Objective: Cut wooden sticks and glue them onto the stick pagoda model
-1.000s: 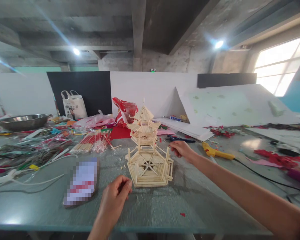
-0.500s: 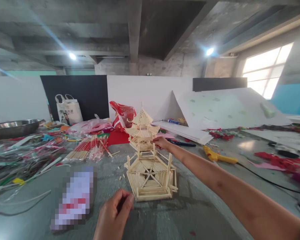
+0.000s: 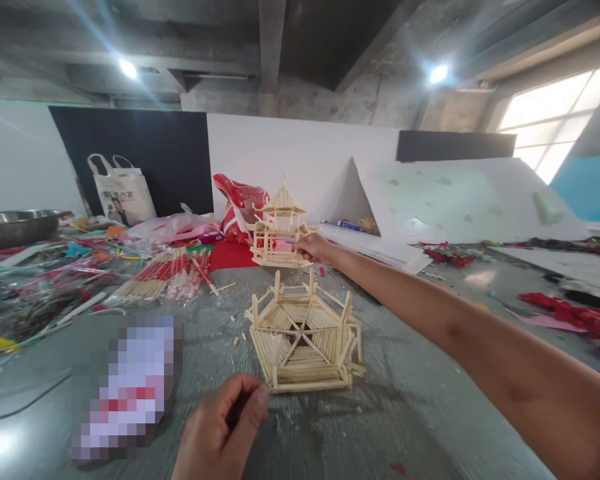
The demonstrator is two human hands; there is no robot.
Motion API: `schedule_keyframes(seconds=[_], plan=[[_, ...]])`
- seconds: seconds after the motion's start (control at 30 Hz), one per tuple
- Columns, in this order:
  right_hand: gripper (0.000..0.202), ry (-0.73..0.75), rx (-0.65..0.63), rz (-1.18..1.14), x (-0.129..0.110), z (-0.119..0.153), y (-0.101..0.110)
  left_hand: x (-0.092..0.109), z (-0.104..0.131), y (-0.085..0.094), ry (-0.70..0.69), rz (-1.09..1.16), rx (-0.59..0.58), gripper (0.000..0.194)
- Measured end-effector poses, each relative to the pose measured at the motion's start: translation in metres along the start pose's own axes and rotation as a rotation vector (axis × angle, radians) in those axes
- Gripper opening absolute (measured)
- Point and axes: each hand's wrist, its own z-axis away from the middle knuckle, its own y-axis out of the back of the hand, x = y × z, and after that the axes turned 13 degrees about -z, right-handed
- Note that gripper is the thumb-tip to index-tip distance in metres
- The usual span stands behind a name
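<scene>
My right hand [image 3: 311,248] stretches forward and grips the lower right side of a small pagoda [image 3: 283,208] made of pale wooden sticks, with a pointed roof and open columns. Nearer to me, a six-sided stick base [image 3: 303,343] with short upright posts lies on the grey table. A gap shows between the pagoda's underside and this base. By the base's front left corner is my left hand [image 3: 230,420], its thumb and forefinger closed together. Its fingertips are at or against that corner; whether they pinch anything is hidden.
Bundled sticks [image 3: 155,273] and plastic scraps cover the left side, near a metal basin [image 3: 17,230]. A blurred pale packet [image 3: 130,387] lies front left. Behind stand a red bag [image 3: 237,207] and a white tote [image 3: 123,190]. White boards [image 3: 380,247] lie back right.
The pagoda, held in my right hand, has turned more upright and now stands apart from the base, so its columns show. My left hand stays by the base's corner. The whole view has shifted.
</scene>
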Motion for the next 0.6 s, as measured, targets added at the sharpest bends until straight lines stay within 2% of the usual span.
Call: schedule_keyframes(seconds=[0.2, 0.6], plan=[[0.023, -0.013, 0.036, -0.011, -0.011, -0.016, 0.007, 0.000, 0.001, -0.001, 0.010, -0.002, 0.010, 0.039], [0.024, -0.023, 0.047, 0.015, -0.017, -0.017, 0.010, -0.002, 0.001, -0.001, 0.006, -0.017, 0.000, 0.037]])
